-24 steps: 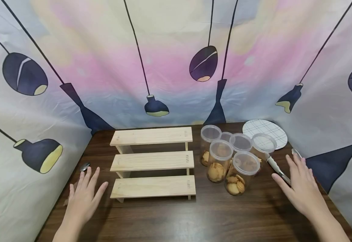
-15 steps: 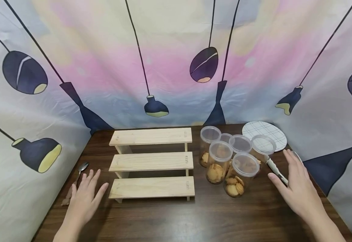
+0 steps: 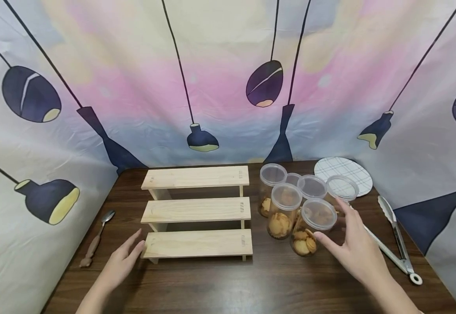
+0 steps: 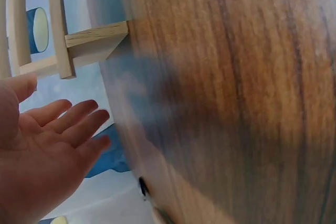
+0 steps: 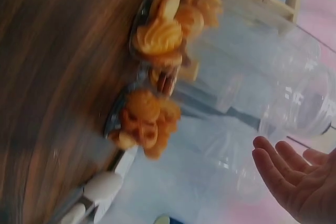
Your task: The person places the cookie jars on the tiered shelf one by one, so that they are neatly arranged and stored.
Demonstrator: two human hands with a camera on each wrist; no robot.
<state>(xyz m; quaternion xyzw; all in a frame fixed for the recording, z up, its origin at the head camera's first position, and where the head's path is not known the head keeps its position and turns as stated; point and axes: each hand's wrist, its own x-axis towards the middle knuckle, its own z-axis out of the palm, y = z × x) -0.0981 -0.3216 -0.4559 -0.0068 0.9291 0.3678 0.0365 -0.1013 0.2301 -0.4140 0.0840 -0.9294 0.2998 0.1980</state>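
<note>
My right hand [image 3: 355,250] is beside the front right clear jar [image 3: 319,213], thumb and fingers spread at its right side below the lid. Cookies lie in the bottom of this jar. In the right wrist view, the fingers [image 5: 283,169] appear apart from the jars' clear walls, with swirled cookies [image 5: 157,38] showing inside. My left hand [image 3: 121,264] is by the left end of the three-tier wooden rack [image 3: 196,243], fingers extended and holding nothing. The left wrist view has that palm [image 4: 50,156] facing the camera, below the rack's end [image 4: 97,40].
Several more lidded jars, one at front left [image 3: 284,209], stand close together right of the rack. Behind them lies a white checked round mat [image 3: 363,176]. Metal tongs [image 3: 400,244] rest near the right table edge. A spoon [image 3: 94,244] lies at the left edge.
My right hand has moved left from over the tongs to the front right jar, uncovering the tongs. My left hand has shifted right and down to the rack's end, exposing the whole spoon.
</note>
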